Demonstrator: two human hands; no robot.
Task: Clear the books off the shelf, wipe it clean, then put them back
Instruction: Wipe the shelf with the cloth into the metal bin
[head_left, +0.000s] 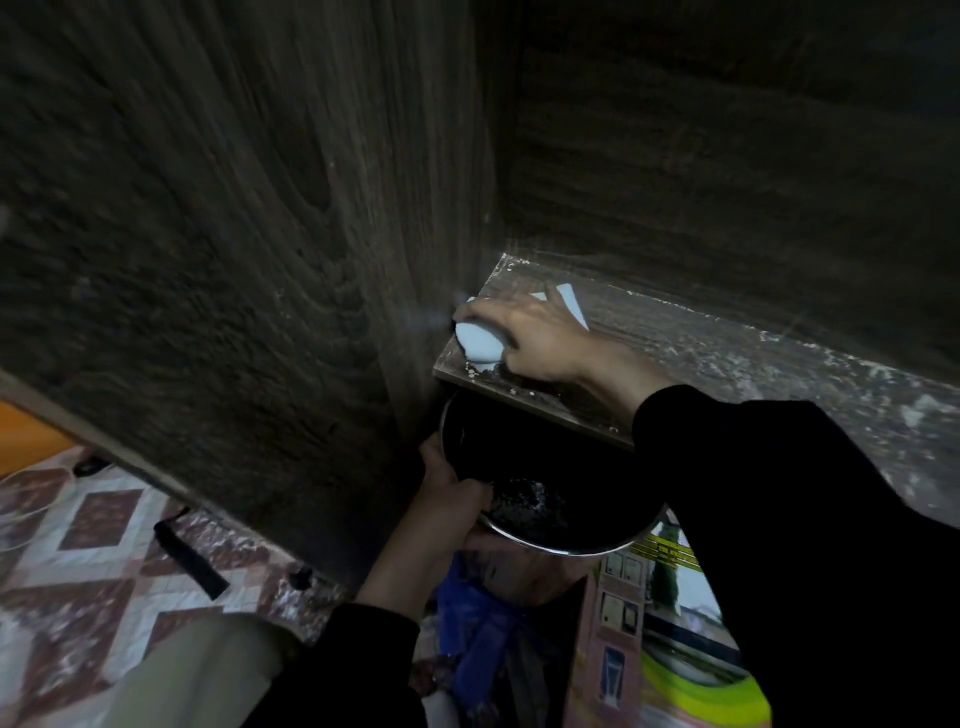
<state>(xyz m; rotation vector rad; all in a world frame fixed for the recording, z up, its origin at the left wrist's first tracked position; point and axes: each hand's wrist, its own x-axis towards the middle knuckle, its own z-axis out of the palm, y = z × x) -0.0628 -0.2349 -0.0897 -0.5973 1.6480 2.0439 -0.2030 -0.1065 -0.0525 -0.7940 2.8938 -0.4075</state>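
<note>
The dark wooden shelf board (727, 358) carries pale dust and crumbs along its back and right part. My right hand (535, 338) grips a pale blue cloth (480, 340) and presses it on the shelf's left front corner. Just below the shelf edge my left hand (447, 499) holds the rim of a round metal pan (545, 499) with a dark inside; some pale crumbs lie in it. No books stand on the visible part of the shelf.
The cabinet's tall side panel (234, 260) rises at the left. Below the pan are a blue cloth or bag (478, 639) and colourful printed boxes (675, 623). A patterned tile floor (104, 545) with a black strap (189, 558) lies at lower left.
</note>
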